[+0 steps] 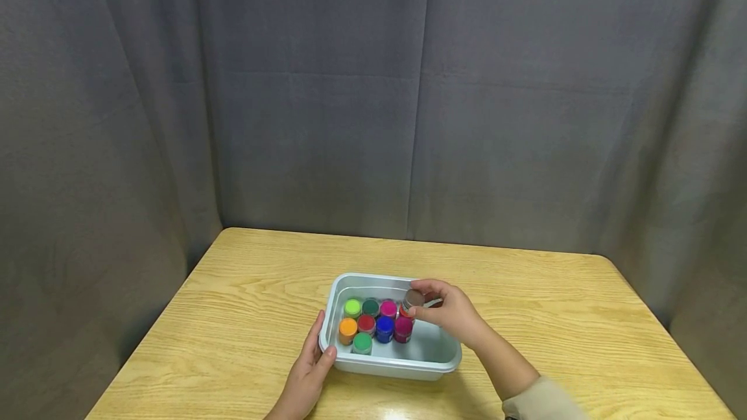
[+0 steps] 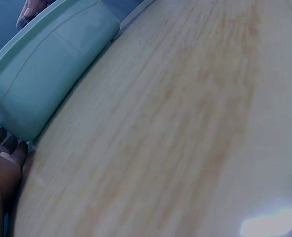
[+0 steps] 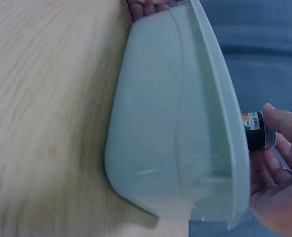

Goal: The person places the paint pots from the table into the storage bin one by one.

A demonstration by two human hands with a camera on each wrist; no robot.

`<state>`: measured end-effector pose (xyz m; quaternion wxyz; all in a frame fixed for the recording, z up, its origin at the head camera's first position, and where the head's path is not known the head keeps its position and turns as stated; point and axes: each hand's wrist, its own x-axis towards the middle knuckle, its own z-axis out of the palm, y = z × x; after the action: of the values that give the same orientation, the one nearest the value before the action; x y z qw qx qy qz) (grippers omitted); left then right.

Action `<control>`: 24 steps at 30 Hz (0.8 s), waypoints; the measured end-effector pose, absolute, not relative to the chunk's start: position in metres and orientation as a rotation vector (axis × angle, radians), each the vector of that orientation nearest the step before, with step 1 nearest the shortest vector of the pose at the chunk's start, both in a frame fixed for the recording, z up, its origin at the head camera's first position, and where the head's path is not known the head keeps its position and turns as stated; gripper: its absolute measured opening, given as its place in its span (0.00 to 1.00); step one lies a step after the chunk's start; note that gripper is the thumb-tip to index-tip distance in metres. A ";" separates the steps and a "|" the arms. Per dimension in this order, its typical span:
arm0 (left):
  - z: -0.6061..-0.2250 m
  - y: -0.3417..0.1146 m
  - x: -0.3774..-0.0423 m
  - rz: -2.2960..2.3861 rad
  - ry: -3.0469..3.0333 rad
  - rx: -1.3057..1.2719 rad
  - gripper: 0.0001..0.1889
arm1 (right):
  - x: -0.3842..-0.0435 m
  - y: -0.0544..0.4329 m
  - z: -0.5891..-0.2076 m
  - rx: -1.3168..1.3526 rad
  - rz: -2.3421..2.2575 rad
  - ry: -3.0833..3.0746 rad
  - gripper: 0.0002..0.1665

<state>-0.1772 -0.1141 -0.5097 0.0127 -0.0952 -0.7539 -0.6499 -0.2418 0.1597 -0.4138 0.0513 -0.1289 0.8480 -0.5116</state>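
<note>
A pale plastic bin (image 1: 403, 368) sits on the table with several small paint jars standing inside it. My left hand (image 1: 306, 368) grips its near left corner, thumb at the rim and fingers along the outer wall; those fingers also show at the bin's end in the left wrist view. Between thumb and fingers, my right hand (image 1: 452, 313) pinches a brown-topped paint jar (image 1: 414, 299) above the bin's far right part. In the right wrist view this jar (image 3: 254, 129) shows a printed label just past the rim. An orange-red jar (image 1: 404, 310) is partly hidden beneath it.
Inside the bin, the jars stand close together towards the left, among them an orange jar (image 1: 347, 330), a blue jar (image 1: 385, 328) and a green jar (image 1: 362, 343). The wooden table (image 1: 233, 316) extends around the bin. Grey curtains (image 1: 315, 148) hang behind and at both sides.
</note>
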 end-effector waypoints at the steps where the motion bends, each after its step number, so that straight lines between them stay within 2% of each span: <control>1: -0.510 -0.114 -0.177 -2.026 -2.349 -0.294 0.34 | -0.242 0.158 -0.415 -0.404 -1.556 2.575 0.29; 24: -0.513 -0.113 -0.178 -2.021 -2.347 -0.278 0.34 | -0.237 0.125 -0.439 -0.584 -1.543 2.454 0.26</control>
<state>-0.1779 -0.1135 -0.5130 0.0160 -0.0893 -0.7547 -0.6497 -0.2368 0.1255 -0.4389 0.0922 -0.1966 0.8263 -0.5197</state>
